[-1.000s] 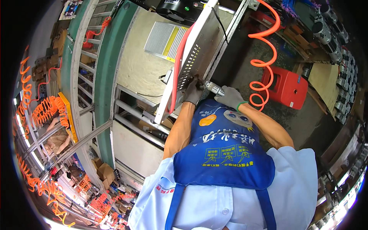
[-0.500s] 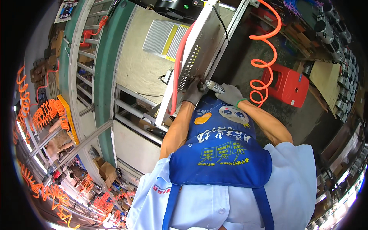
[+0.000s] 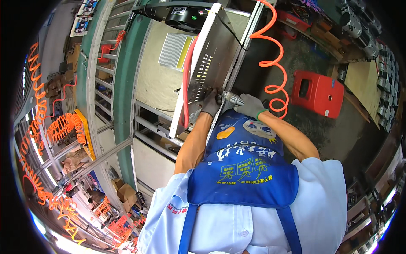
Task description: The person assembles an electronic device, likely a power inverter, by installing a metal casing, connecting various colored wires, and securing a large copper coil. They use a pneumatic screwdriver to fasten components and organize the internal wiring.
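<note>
A white sheet-metal panel [image 3: 220, 53] with rows of slots stands tilted on edge along the bench, a red tube running down its left side. My right hand [image 3: 250, 106], in a grey glove, is closed round the rear of a silver air screwdriver [image 3: 232, 98] whose nose points left at the panel's lower part. Close to that nose, my left hand [image 3: 209, 105], in a darker glove, has its fingers bent against the panel. Whatever they pinch is too small and dark to make out. An orange coiled hose [image 3: 277, 89] hangs just right of my right hand.
A finned silver heat sink [image 3: 172, 51] lies on the pale bench top [image 3: 148, 80], with a black fan [image 3: 184, 19] farther back. A red plastic case [image 3: 318, 94] stands on the floor at right. Beyond the bench, left, runs a green-edged roller conveyor [image 3: 122, 63].
The whole view has shifted slightly, so the bench and red case appear displaced. Both hands stay at the panel, and the screwdriver keeps nearly the same place against it.
</note>
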Tool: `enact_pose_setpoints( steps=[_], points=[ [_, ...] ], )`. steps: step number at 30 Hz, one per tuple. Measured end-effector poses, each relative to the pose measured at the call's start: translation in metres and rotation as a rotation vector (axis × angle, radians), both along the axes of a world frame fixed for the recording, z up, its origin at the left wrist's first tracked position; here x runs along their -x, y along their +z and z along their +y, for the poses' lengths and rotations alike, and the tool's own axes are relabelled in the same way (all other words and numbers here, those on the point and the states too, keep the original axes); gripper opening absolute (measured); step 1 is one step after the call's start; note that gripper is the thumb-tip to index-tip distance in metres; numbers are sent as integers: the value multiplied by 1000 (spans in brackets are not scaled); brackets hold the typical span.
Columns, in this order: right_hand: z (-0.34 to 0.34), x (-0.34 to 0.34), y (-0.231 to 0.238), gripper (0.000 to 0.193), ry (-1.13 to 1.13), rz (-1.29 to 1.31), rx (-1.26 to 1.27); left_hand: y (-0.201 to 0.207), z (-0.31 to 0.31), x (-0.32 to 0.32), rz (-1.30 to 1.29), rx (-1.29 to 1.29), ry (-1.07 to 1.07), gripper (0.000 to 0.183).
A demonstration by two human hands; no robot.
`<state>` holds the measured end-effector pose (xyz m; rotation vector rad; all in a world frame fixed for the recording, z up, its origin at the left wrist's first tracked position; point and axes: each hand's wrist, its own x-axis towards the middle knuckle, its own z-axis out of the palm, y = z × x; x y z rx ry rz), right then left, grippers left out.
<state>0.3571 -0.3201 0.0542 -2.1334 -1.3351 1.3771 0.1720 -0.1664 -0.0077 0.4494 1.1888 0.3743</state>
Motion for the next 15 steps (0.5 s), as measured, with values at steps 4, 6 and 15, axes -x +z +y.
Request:
enact_pose_setpoints(
  steps=[4,6,15],
  points=[
    [-13,-3,23,66,-17,-5,15,19,-16,-6,28,17,23,17],
    [-15,-3,31,65,-26,-8,9,21,-22,-1,4,48,74,18],
    [-2,7,39,56,-72,23,18,46,-14,-7,-44,-87,98,17]
  ],
)
